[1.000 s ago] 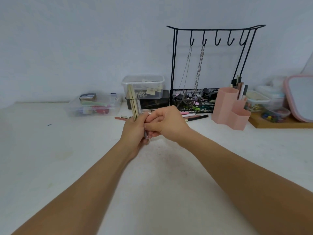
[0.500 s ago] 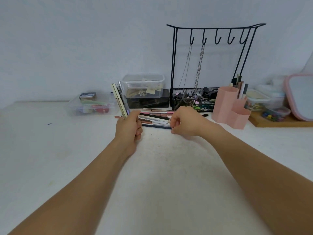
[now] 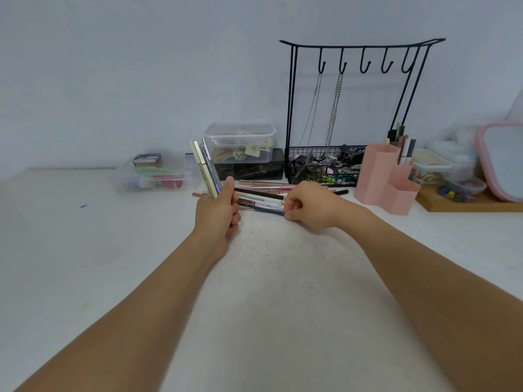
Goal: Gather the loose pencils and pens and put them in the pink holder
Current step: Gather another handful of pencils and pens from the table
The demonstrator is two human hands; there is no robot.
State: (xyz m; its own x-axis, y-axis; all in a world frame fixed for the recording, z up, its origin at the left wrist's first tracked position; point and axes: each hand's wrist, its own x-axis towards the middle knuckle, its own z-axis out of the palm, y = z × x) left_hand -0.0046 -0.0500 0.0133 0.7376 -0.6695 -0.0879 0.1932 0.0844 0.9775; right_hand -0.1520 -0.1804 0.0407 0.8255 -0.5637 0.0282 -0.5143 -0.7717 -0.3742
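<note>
Gripping a small upright bundle of cream and grey pens (image 3: 204, 168), my left hand (image 3: 218, 215) has its fingers curled round the lower ends and the thumb standing straight up along them. My right hand (image 3: 308, 206) is curled narrow at the right ends of the loose pens and pencils (image 3: 260, 198) lying flat on the white tabletop (image 3: 268, 292); thumb and forefinger seem to pinch the nearest dark one, though I cannot see the contact clearly.

Compared with half a second ago, my right hand sits a little nearer the left and the bundle leans about as it did. A second ago both hands were joined around the bundle, above the table.

Nearest to me the white surface lies wide and bare between my forearms. Beyond the loose pile, more pens lie against a black wire basket rack with hooks and hanging chains (image 3: 325, 168). To the right of the pile, near but apart, stands the pink hexagonal plastic holder (image 3: 382, 179), with several pens upright in its rear compartment. Clear plastic boxes (image 3: 240, 140) sit further back against the wall, and a wooden tray (image 3: 467, 203) lies at the right edge.
</note>
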